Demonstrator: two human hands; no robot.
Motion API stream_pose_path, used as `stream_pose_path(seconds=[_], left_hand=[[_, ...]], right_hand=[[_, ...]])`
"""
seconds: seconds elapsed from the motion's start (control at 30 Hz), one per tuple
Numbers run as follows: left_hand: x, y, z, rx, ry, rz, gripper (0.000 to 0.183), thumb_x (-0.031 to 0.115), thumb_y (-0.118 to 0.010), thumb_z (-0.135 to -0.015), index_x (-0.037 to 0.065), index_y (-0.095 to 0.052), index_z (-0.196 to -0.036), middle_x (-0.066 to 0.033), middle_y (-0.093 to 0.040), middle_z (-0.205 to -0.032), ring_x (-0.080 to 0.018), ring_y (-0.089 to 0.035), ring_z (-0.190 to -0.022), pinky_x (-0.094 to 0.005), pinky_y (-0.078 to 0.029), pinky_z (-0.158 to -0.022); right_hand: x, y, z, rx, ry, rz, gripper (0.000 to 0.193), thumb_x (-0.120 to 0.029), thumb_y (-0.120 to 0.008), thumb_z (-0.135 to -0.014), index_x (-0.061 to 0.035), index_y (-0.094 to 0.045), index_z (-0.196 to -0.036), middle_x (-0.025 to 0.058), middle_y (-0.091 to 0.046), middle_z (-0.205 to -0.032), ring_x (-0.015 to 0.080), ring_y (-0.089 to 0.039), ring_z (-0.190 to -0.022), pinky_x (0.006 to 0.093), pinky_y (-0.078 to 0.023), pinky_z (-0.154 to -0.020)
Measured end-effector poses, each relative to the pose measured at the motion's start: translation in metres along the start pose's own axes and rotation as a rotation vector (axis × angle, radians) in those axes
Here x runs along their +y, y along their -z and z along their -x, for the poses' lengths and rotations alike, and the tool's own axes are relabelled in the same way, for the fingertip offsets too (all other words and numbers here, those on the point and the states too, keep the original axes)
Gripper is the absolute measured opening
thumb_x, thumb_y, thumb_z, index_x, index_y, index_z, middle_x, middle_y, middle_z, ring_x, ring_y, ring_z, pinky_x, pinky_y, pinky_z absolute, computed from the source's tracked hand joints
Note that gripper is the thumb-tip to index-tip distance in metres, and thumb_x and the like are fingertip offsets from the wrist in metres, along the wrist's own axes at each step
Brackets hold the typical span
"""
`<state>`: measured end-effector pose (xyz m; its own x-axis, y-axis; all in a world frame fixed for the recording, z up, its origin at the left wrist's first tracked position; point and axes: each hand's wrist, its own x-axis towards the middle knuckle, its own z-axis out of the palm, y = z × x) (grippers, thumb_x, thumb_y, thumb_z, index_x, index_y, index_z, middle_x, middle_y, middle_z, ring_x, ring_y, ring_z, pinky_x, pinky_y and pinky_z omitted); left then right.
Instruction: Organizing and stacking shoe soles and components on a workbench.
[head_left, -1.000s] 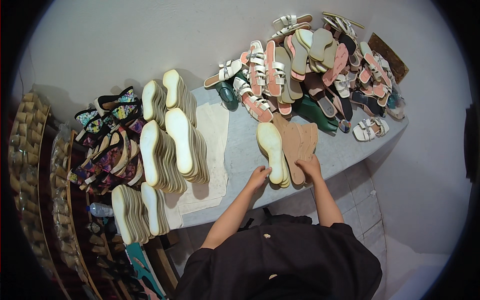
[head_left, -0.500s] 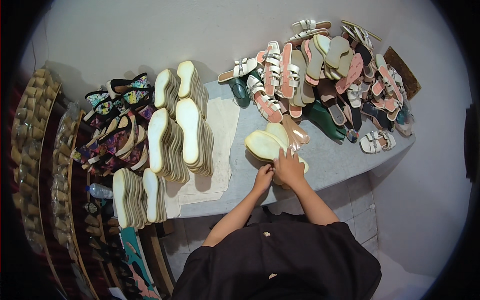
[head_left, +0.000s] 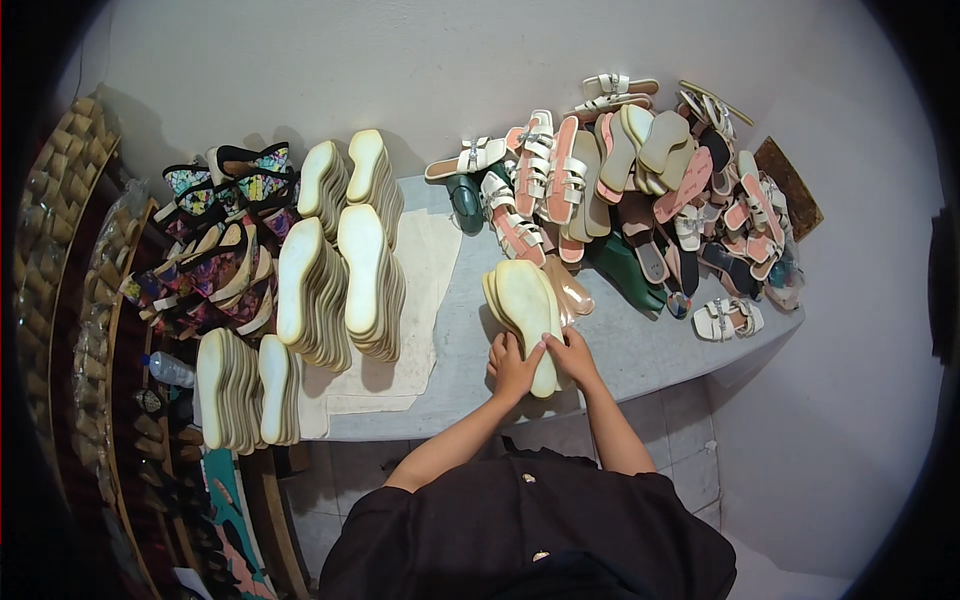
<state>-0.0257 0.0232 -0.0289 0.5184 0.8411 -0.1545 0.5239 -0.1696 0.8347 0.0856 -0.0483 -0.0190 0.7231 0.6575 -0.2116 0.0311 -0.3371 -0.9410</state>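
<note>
A small bunch of cream shoe soles (head_left: 524, 297) stands out over the near edge of the table, wide ends pointing away from me. My left hand (head_left: 512, 367) is closed round their left side. From the right, my right hand (head_left: 573, 359) grips the narrow heel part, its thumb close to the left thumb. The soles overlap unevenly, with one on top and others showing at the left. How many lie beneath is hidden. Just beyond them lies a clear tan plastic shoe form (head_left: 566, 286).
Tall stacks of cream soles (head_left: 307, 285) stand on white cloth (head_left: 425, 290) at left. Finished white sandals (head_left: 533, 165) and loose soles pile up at the back right of the grey table (head_left: 440, 385). Patterned wedge shoes (head_left: 225, 260), a water bottle (head_left: 170, 369) and shelves (head_left: 95, 340) line the left.
The soles have turned from lying slanted to pointing away from me, more evenly together. My right hand has shifted from on top of them to their right side; the view has shifted slightly.
</note>
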Motion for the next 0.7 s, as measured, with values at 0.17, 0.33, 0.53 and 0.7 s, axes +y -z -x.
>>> stream_pose_path(seconds=[0.17, 0.33, 0.53, 0.7], left_hand=[[0.013, 0.021, -0.038, -0.202, -0.022, -0.099, 0.073, 0.056, -0.047, -0.082, 0.002, -0.038, -0.130, -0.0235, -0.035, -0.132, -0.0363, -0.030, -0.124, -0.0495, -0.020, -0.100], [-0.027, 0.006, -0.067, -0.491, 0.105, 0.396, 0.074, 0.058, -0.036, -0.086, 0.000, -0.035, -0.131, -0.0202, -0.047, -0.126, -0.0315, -0.049, -0.113, -0.0345, -0.038, -0.095], [0.000, 0.016, -0.035, -0.753, 0.308, 0.853, 0.073, 0.059, -0.025, -0.090, 0.001, -0.032, -0.134, -0.0152, -0.049, -0.125, -0.0233, -0.051, -0.111, -0.0316, -0.039, -0.095], [-0.030, 0.007, 0.003, -0.605, 0.191, 0.966, 0.070, 0.054, -0.015, -0.093, 0.000, -0.026, -0.136, -0.0149, -0.036, -0.135, -0.0236, -0.039, -0.122, -0.0315, -0.029, -0.103]], right_hand=[[-0.025, -0.005, 0.008, 0.114, -0.088, -0.203, 0.049, -0.029, -0.069, -0.076, 0.0051, -0.051, -0.107, 0.0159, -0.062, -0.088, 0.0203, -0.060, -0.081, 0.0319, -0.048, -0.070], [-0.001, -0.022, -0.011, 0.047, -0.345, -0.388, 0.076, -0.034, -0.076, -0.066, 0.0047, -0.040, -0.121, 0.0209, -0.057, -0.103, 0.0244, -0.059, -0.091, 0.0327, -0.049, -0.077], [-0.004, -0.005, -0.021, -0.265, -0.422, -0.412, 0.064, -0.026, -0.071, -0.070, 0.0054, -0.046, -0.119, 0.0154, -0.060, -0.104, 0.0250, -0.061, -0.092, 0.0351, -0.051, -0.078], [-0.002, -0.014, -0.007, -0.297, -0.301, -0.237, 0.095, -0.015, -0.080, -0.056, 0.0052, -0.024, -0.131, 0.0193, -0.050, -0.117, 0.0283, -0.054, -0.104, 0.0361, -0.045, -0.088]])
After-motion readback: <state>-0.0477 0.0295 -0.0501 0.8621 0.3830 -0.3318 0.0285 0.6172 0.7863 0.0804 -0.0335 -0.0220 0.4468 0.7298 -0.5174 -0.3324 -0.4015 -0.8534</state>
